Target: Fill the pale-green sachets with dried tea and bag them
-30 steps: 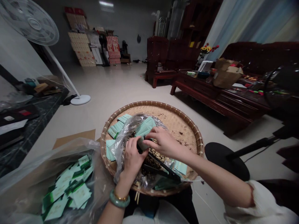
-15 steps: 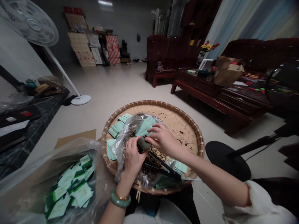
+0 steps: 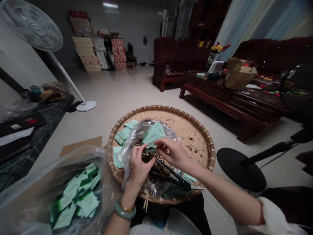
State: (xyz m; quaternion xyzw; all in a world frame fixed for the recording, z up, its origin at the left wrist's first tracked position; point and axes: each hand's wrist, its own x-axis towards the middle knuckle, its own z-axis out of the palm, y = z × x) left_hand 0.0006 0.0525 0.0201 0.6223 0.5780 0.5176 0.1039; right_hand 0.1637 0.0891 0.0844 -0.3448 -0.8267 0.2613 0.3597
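Note:
Over a clear plastic bag (image 3: 127, 153) on a round woven bamboo tray (image 3: 195, 133), my two hands meet at a small green packet (image 3: 150, 150). My left hand (image 3: 138, 164) curves round its near side, thumb and forefinger closed about it. The fingers of my right hand (image 3: 174, 152) pinch its right end. Inside the bag lie a loose dark and yellowish dried mix (image 3: 163, 169) and a fanned stack of pale green packets (image 3: 154, 133). A black two-armed tool (image 3: 172, 173), like tongs, rests across the mix beneath my hands.
More packet stacks (image 3: 122, 135) lie at the tray's left. A large plastic bag (image 3: 105, 182) of green packets (image 3: 75, 195) stands left. A white fan (image 3: 86, 105) rises beyond it; a black round stand base (image 3: 241, 168) is at right, near a dark wooden table (image 3: 220, 94).
The packet has turned from showing its broad face to lying nearly edge-on. My right hand has shifted slightly down and right, its fingers more bunched. The left hand has barely moved.

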